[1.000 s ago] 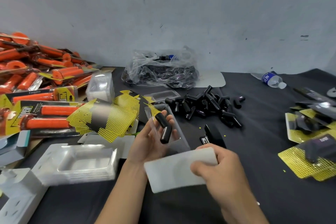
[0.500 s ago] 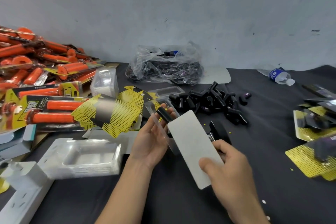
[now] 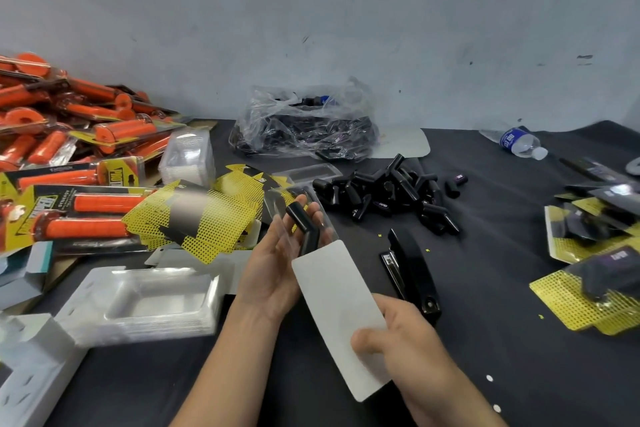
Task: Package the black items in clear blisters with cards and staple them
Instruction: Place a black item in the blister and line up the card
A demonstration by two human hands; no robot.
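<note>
Head view shows the left hand [image 3: 273, 274] palm up with fingers nearly straight, carrying a clear blister [image 3: 278, 204] in which a bent black item [image 3: 301, 224] lies. The right hand [image 3: 408, 340] pinches a white card [image 3: 336, 302] by its near end between thumb and fingers. The card's far end overlaps the blister's near edge, above the dark table [image 3: 485, 253] and just beside a black stapler [image 3: 412, 270]

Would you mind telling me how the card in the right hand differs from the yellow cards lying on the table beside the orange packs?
The card shows a plain white face; the yellow cards show dotted yellow and black print. The right hand holds the card raised and slanted; the yellow cards lie on the table. The card is single; the yellow cards overlap in a heap. Both are thin flat sheets.
</note>
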